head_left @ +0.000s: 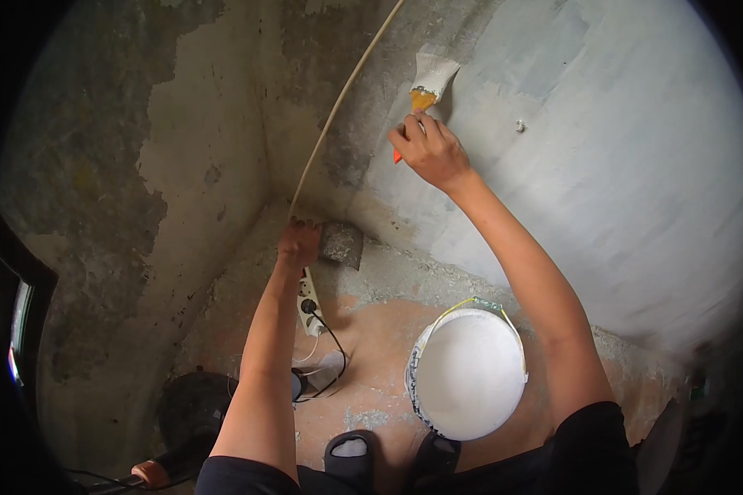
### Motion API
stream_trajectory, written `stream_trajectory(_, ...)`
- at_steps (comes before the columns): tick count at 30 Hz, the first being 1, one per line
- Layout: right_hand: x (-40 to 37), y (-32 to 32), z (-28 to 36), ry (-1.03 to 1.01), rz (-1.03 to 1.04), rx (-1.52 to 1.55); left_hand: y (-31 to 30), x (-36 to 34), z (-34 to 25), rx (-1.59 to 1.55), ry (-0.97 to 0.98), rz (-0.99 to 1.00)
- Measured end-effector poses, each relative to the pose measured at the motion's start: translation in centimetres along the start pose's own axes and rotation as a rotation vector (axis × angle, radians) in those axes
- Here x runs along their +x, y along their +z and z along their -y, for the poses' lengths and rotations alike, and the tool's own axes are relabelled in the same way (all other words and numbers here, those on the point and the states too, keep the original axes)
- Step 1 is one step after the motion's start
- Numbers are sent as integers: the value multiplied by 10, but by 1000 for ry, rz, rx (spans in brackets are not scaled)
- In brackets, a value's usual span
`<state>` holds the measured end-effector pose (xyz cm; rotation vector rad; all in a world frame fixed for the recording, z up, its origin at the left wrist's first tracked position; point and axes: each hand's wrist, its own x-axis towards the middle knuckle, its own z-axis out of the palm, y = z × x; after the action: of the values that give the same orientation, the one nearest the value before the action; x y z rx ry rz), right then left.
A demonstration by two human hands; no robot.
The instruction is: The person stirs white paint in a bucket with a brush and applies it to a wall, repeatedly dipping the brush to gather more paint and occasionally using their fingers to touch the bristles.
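My right hand (432, 151) is closed round the handle of a paintbrush (423, 97), whose white-coated bristles touch the grey wall (545, 157) at upper centre. An orange handle end sticks out below the fingers. My left hand (300, 242) is closed at the pale cable (338, 103) that runs up along the wall corner; the fingers seem wrapped round it near the top of a white power strip (307, 301). A bucket of white paint (470, 375) stands on the floor below, its wire handle raised toward the wall.
A rough grey block (341, 246) lies beside my left hand. A black plug and cord (338, 342) loop over the floor near a small round device (298, 385). My sandalled feet (351, 452) are at the bottom. A dark round object (194, 408) sits at lower left.
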<state>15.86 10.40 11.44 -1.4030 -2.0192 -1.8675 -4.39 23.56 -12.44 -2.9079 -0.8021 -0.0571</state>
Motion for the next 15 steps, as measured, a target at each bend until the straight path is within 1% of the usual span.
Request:
stream_trajectory(3,-7,3,7,-13,8,5,-4,0,-3,-8,-13,-24)
stream_trajectory(5,-10,1,11,-21,28,95,-5,0,-3,-5,-38,-34)
stream_trajectory(8,-12,-7,14,-27,23,161,-8,-1,0,-21,-48,-21)
stream_trajectory(9,-9,-17,13,-31,18,160,-9,-1,1,-10,-63,15)
stream_trajectory(10,-7,-27,11,61,-2,201,-11,-1,2,0,-81,51)
stream_trajectory(12,-4,-33,0,213,-80,304,-14,-2,4,-7,-90,35)
stream_trajectory(13,-2,-34,-6,209,-82,308,-15,-4,4,-10,-84,22)
stream_trajectory(15,10,-46,-20,358,-54,514,-12,-3,4,-21,-91,5)
